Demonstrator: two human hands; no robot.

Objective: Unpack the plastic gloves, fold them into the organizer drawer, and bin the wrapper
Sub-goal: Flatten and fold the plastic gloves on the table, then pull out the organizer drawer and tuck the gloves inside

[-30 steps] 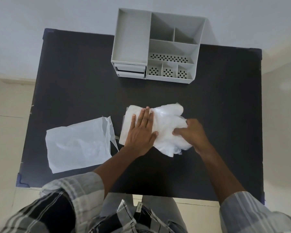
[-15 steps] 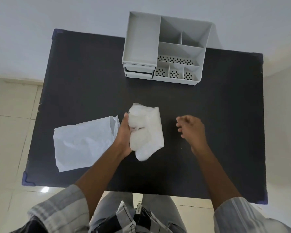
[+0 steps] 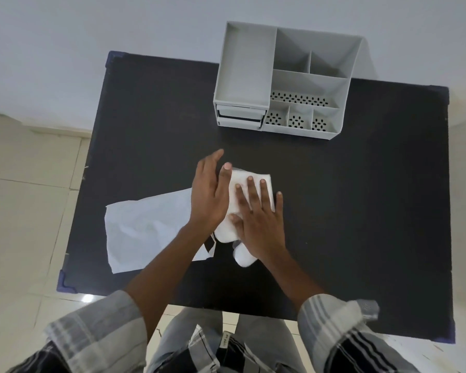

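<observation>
the plastic gloves, a white folded bundle, are pressed flat mid-table under the right hand, fingers spread. the left hand, open, is laid against their left edge. the wrapper lies alongside; the organizer stands beyond.

The white gloves lie folded in a narrow bundle mid-table, the flat, crumpled white wrapper just to their left, the grey organizer well beyond, drawers closed.

I'm in a grey-and-black plaid shirt, sleeves rolled up at lower left and right, plus grey trousers.
</observation>
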